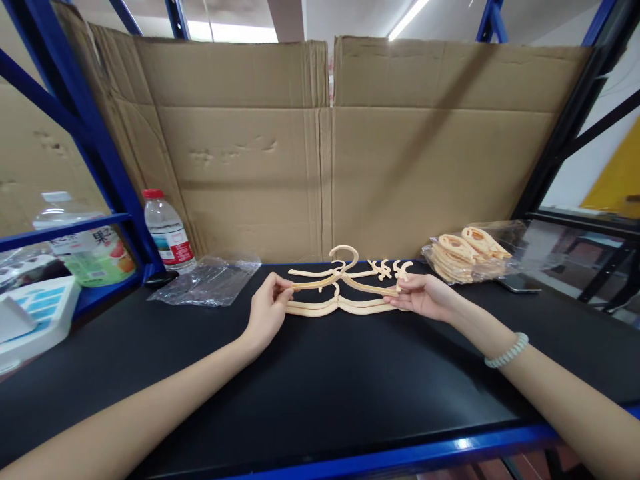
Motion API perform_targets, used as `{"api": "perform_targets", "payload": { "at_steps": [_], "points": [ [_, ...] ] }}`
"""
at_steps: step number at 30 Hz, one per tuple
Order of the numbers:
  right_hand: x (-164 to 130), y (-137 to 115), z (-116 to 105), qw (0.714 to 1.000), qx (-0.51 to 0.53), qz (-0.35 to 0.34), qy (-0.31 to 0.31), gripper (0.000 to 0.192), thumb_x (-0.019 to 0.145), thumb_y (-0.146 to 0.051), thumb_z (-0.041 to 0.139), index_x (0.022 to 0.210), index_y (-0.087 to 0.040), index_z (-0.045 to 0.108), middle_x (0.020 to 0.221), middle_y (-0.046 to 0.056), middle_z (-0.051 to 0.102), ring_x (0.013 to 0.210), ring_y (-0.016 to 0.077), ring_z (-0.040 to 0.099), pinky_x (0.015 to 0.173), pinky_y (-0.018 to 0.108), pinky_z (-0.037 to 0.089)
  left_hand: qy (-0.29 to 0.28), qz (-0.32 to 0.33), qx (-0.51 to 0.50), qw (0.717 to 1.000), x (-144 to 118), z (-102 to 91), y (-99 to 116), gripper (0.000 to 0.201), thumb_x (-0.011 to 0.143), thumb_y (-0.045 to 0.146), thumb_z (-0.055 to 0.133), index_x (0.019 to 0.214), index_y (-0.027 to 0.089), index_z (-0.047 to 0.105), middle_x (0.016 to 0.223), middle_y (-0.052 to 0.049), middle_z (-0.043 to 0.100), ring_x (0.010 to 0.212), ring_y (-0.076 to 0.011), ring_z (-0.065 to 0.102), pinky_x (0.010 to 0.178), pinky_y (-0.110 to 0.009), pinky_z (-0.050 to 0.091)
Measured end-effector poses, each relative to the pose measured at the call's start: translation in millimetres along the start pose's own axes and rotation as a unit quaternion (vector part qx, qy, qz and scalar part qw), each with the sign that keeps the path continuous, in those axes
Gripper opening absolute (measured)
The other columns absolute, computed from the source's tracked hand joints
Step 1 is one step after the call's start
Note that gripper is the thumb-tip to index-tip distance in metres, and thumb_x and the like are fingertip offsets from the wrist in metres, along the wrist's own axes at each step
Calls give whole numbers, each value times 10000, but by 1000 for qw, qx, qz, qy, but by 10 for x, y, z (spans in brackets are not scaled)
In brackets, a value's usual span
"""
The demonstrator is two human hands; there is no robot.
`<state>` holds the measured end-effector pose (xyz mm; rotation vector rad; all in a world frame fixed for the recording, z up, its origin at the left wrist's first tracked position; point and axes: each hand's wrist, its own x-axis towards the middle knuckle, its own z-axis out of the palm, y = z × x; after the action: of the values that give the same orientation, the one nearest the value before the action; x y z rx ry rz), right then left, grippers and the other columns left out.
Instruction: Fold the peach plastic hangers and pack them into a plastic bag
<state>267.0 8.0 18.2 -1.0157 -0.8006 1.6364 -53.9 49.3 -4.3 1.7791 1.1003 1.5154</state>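
A cream-coloured clothes hanger (367,287) is held up over the black tabletop, its hook pointing upward. My left hand (268,308) pinches its left arm end. At the opposite end, my right hand (425,297) has its fingers closed round the tip. Just below and behind it, more hangers (316,309) of the same colour lie on the table, partly overlapped by the held one. Several small cream hook-like pieces (381,269) lie behind my right hand; what they are exactly is hard to make out.
Clear plastic wrap (210,280) and a red-capped bottle (169,233) stand at left, near a white tray-like object (37,317). To the right lies a plastic bag of cream flat pieces (465,255), beside a phone-like slab (520,285). Cardboard (250,153) walls the back.
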Motion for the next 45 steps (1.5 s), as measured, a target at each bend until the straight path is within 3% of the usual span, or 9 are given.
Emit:
{"api": "perform_targets", "payload": {
  "at_steps": [8,14,22,29,31,33,36,41,45],
  "points": [
    [-34,-2,68,999,-22,-25,16,268,746,40,513,711,-197,393,625,-17,549,766,238,707,727,321,585,4,-1,-7,1000,-5,10,12,99,699,244,574,721,191,494,776,-15,632,634,-156,588,626,-297,461],
    [-9,43,53,995,-71,-64,12,245,777,34,530,698,-181,442,666,21,585,735,210,705,715,276,593,-11,24,9,1000,-24,2,0,83,738,248,555,731,196,491,801,-20,629,696,-169,600,647,-292,454],
    [36,120,61,989,-75,-113,50,263,717,48,598,667,-179,477,631,6,596,663,189,696,732,319,605,-24,26,35,999,-47,13,37,53,759,217,536,740,201,488,768,-22,653,721,-185,618,641,-288,442],
    [43,113,65,987,-53,-137,65,253,704,53,581,675,-178,483,611,6,591,645,190,693,629,267,601,-72,30,114,990,-87,14,129,84,826,291,485,803,212,471,748,-26,661,681,-192,606,602,-281,418],
    [41,108,60,988,-51,-133,59,240,721,32,593,695,-182,489,635,15,605,645,188,692,608,258,592,-119,81,192,971,-103,17,189,83,842,301,482,852,218,481,730,-12,644,660,-190,596,633,-295,412],
    [35,109,62,989,-58,-125,46,202,746,1,601,741,-183,520,657,18,617,637,178,687,594,249,581,-168,165,278,931,-106,14,251,82,858,293,472,878,219,501,759,-17,643,677,-190,588,718,-325,400],
    [24,101,66,990,-62,-125,12,118,783,-73,613,807,-183,574,741,28,645,639,161,672,590,250,569,-194,250,354,880,-73,-18,317,129,891,287,430,882,211,533,813,-43,654,724,-198,583,788,-346,361],
    [20,-6,-14,988,-23,-152,10,49,779,-171,648,826,-166,663,691,-2,614,533,87,548,508,190,506,-187,253,406,858,37,-155,308,162,880,311,454,834,212,573,673,-37,600,660,-213,562,742,-332,350],
    [20,-118,-129,984,-35,-171,33,115,701,-126,708,811,-150,688,617,-12,595,531,77,531,529,167,504,-197,264,481,813,111,-276,303,197,892,277,430,776,210,576,629,-31,572,638,-212,550,720,-330,339]
  ]
}}
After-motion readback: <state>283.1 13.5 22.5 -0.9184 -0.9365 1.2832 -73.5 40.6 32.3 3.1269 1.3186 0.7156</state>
